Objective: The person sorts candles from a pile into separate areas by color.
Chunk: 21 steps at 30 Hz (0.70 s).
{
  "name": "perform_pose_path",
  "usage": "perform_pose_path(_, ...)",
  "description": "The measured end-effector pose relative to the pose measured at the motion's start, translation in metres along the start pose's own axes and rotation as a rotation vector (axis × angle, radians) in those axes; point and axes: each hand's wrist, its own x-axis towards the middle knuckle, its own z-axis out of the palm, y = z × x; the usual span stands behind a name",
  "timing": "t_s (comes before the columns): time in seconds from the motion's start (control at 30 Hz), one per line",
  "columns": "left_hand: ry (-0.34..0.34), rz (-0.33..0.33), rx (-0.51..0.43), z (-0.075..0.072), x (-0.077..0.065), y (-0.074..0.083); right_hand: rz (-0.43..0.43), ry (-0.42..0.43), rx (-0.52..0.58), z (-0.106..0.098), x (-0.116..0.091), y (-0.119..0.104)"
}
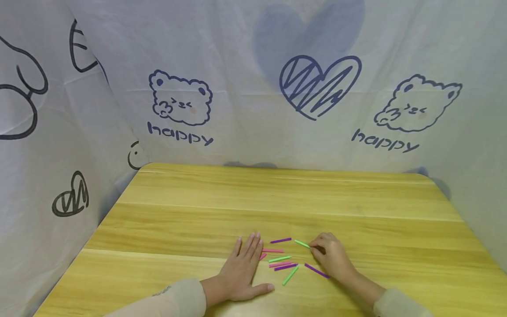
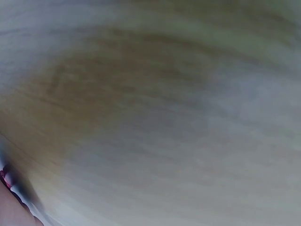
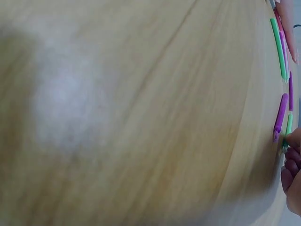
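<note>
Left fingers [image 1: 247, 247] straight, left thumb [image 1: 262, 289] spread, right fingers [image 1: 320, 241] curled in a pinch

Only a sliver of the left hand [image 2: 14, 212] showed, too little to tell how its fingers lay; just beside it sat a small red patch [image 2: 5, 178], too blurred to name, and a pale strip [image 2: 40, 214]. Out from the hand stretched the wooden tabletop [image 2: 197, 150], its grain soft and out of focus; a brown band [image 2: 94, 89] ran away from the hand, with greyer wood on either side
</note>
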Motion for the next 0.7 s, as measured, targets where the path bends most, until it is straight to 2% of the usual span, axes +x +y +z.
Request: perform_pose_path(0.7,0.014,0.006,0.004,-0.001,0.0,0.001,-0.042,0.02,-0.057,-0.005,0.007,0.016)
